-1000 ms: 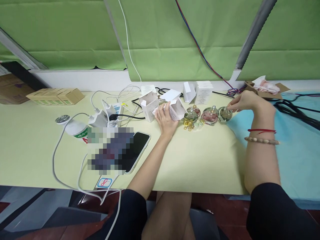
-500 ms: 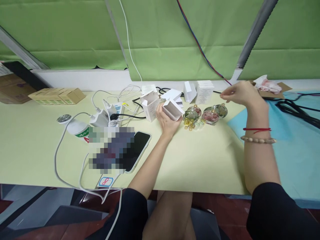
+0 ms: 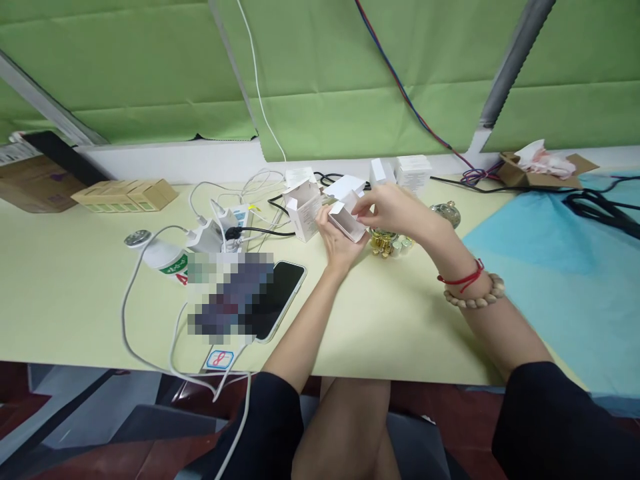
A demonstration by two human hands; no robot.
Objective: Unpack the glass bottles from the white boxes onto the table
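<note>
My left hand [image 3: 339,250] is closed around a small white cardboard box [image 3: 351,228], tilted with its open end facing me. My right hand [image 3: 393,208] reaches across to that box, its thumb and fingers pinched at the flap on the right side of the opening. Just under my right hand, a cluster of small gold-capped bottles [image 3: 383,241] and pale round pieces [image 3: 401,247] sits on the table. A round clear glass bottle [image 3: 447,215] stands to the right of my wrist. My right hand and forearm hide the other round bottles.
Another open white box [image 3: 303,210] and a closed white box [image 3: 414,172] stand along the back. Left are a power strip [image 3: 241,217] with cables, a white bottle [image 3: 157,257], a phone [image 3: 283,300] and brown boxes [image 3: 125,195]. Blue sheeting [image 3: 560,287] covers the right side.
My right hand has swung left and down from above the right of the bottles to the white box's opening. My left hand keeps holding the box in about the same place.
</note>
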